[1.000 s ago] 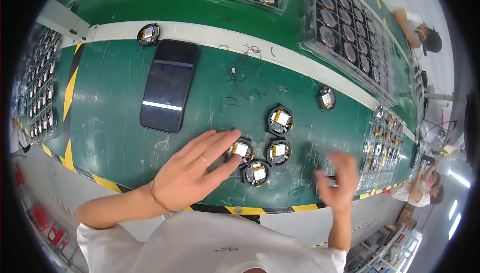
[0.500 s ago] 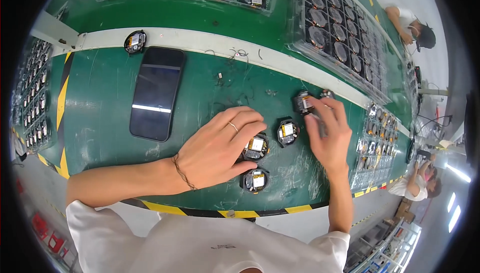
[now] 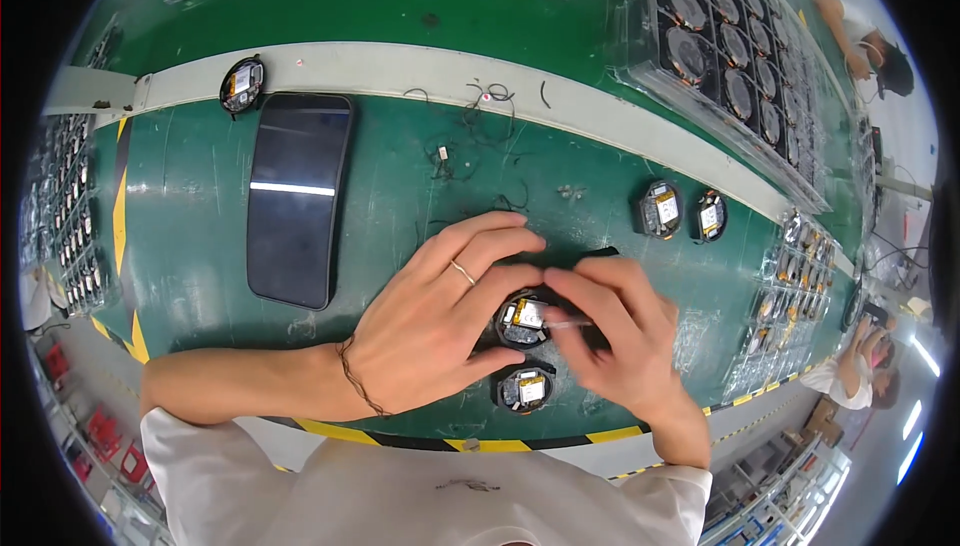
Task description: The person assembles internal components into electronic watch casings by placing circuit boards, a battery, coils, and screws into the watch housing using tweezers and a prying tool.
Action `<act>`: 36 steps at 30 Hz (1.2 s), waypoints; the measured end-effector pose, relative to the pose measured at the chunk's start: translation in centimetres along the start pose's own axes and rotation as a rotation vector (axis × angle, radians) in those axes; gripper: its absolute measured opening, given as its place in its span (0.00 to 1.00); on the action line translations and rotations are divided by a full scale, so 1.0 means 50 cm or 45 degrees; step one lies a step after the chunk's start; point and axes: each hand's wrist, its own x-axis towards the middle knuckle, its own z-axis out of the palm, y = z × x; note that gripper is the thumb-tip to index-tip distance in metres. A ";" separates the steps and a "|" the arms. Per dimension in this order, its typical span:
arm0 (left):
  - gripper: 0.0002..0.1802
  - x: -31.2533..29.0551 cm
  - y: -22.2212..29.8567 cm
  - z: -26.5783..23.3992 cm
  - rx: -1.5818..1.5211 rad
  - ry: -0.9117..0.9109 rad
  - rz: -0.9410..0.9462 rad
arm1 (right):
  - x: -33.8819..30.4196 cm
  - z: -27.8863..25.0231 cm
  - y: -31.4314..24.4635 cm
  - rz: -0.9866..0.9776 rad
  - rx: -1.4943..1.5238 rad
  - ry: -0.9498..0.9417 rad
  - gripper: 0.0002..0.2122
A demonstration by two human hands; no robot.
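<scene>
I located the round module [image 3: 522, 318] on the workbench [image 3: 190, 256], between the two hands, near the middle of the bench's striped near edge. It had a black circular rim, with a pale rectangular label and amber film on its face. A second module [image 3: 523, 388] of like build lay just beside it, closer to that edge. The bench surface was green, smooth and scuffed. A third module [image 3: 660, 209] and a fourth module [image 3: 711, 217] lay side by side toward the far right corner. A glossy black phone [image 3: 297, 201] lay toward the left edge.

Beyond the white rail [image 3: 370, 68], a clear plastic tray [image 3: 640, 71] held dark discs in rows. A smaller tray at the right edge held labelled modules [image 3: 797, 251].

The left hand [image 3: 440, 301] lay back upward, thumb and forefinger parted around the round module; I could not tell whether they pressed it. The right hand [image 3: 625, 341] bent inward, fingers curled at the module's right side; I could not tell what they pinched.
</scene>
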 end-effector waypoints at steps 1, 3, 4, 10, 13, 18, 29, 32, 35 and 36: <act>0.45 0.001 -0.001 0.000 -0.006 -0.007 -0.004 | 0.001 0.009 -0.005 0.097 -0.045 0.009 0.17; 0.54 0.000 0.001 0.001 -0.056 0.058 -0.060 | -0.001 0.010 -0.006 0.095 -0.070 -0.006 0.17; 0.54 -0.002 -0.001 0.001 -0.057 0.058 -0.064 | 0.007 0.006 -0.014 0.140 -0.052 -0.025 0.17; 0.62 -0.002 0.005 -0.004 -0.049 0.002 -0.053 | 0.006 0.010 -0.017 0.256 0.042 -0.059 0.13; 0.61 -0.001 0.005 -0.001 -0.024 0.019 -0.027 | -0.002 0.014 -0.014 0.301 0.168 -0.022 0.11; 0.56 -0.003 0.000 0.001 -0.001 -0.005 0.028 | -0.005 0.006 -0.018 0.331 0.280 -0.027 0.10; 0.47 -0.003 -0.003 -0.008 -0.032 0.005 0.041 | -0.040 -0.032 -0.028 0.089 0.305 -0.313 0.17; 0.43 0.002 -0.007 -0.005 -0.006 0.013 0.076 | -0.044 -0.023 -0.026 -0.089 -0.112 -0.278 0.17; 0.39 -0.002 -0.016 -0.007 0.008 -0.016 0.110 | -0.042 -0.024 -0.027 -0.202 -0.176 -0.339 0.16; 0.37 -0.005 -0.017 -0.006 0.011 -0.025 0.134 | -0.042 -0.028 -0.025 -0.263 -0.158 -0.337 0.16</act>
